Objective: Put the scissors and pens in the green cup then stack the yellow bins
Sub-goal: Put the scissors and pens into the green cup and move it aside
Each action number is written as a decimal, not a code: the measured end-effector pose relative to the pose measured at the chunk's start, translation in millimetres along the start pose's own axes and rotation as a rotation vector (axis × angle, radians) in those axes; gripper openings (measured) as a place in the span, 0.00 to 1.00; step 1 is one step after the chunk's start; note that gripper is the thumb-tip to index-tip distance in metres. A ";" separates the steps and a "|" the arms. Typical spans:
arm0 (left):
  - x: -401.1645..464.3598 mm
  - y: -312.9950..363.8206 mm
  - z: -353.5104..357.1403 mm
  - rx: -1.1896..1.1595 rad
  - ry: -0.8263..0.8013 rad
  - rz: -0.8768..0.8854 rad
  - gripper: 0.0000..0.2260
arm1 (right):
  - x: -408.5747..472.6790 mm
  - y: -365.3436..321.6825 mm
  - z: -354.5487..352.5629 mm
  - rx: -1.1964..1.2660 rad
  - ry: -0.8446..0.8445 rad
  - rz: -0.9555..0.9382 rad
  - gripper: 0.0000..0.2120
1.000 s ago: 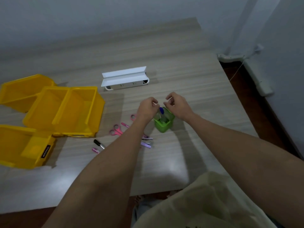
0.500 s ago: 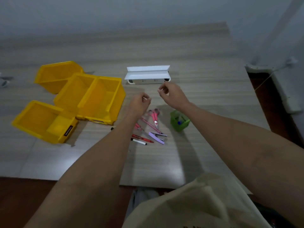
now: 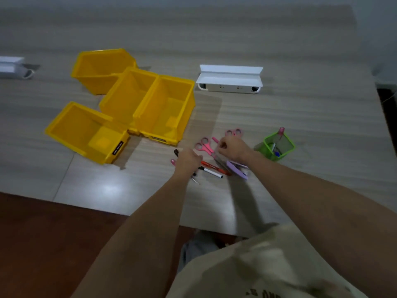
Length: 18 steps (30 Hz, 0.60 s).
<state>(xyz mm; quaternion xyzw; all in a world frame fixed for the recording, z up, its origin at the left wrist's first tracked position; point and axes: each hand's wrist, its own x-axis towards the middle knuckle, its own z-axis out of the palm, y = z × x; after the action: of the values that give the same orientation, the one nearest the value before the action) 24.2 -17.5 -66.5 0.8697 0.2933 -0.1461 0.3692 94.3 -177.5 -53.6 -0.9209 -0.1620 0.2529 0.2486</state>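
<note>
A green mesh cup (image 3: 277, 147) stands right of centre with a pink pen and a blue pen in it. Left of it lie two pairs of pink scissors (image 3: 205, 146), a red pen (image 3: 211, 165), a white marker (image 3: 211, 172) and a purple stapler (image 3: 237, 169). My right hand (image 3: 233, 147) is down on this pile, its fingertips pinched at a pink pen (image 3: 214, 139). My left hand (image 3: 189, 160) is curled over a black pen (image 3: 176, 152) that pokes out on both sides. Several yellow bins (image 3: 167, 108) sit apart at the left, open side up.
A white open box (image 3: 229, 79) lies behind the pile, and another white box (image 3: 10, 67) is at the far left edge. The table's front edge (image 3: 129, 214) runs just below the pens, with brown floor beyond. My pale shirt fills the bottom right.
Both hands have left the green cup, moved left and come down onto the pile of pens and scissors. My view has swung left, so the bins sit nearer the centre.
</note>
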 end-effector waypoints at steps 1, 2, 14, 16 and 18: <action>-0.1 -6.6 4.6 -0.033 -0.074 -0.064 0.15 | 0.1 -1.5 7.9 -0.013 -0.029 0.006 0.12; -0.3 -11.8 8.9 -0.080 -0.135 -0.125 0.14 | 0.1 -3.0 14.9 -0.025 -0.047 0.014 0.11; -4.0 -22.9 48.7 -0.247 -0.164 -0.265 0.09 | -13.4 -14.0 76.3 -0.106 -0.150 0.119 0.12; -5.6 -23.9 54.0 -0.262 -0.123 -0.252 0.09 | -14.1 -14.7 80.6 -0.075 -0.157 0.173 0.11; -9.1 -25.7 57.2 -0.274 -0.096 -0.264 0.13 | -15.8 -13.1 83.2 -0.020 -0.156 0.208 0.09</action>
<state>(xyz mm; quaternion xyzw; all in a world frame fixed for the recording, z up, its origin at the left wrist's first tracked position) -1.0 -48.5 -115.7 0.7572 0.4040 -0.1933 0.4754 33.7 -142.1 -102.8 -0.9126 -0.0870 0.3465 0.1987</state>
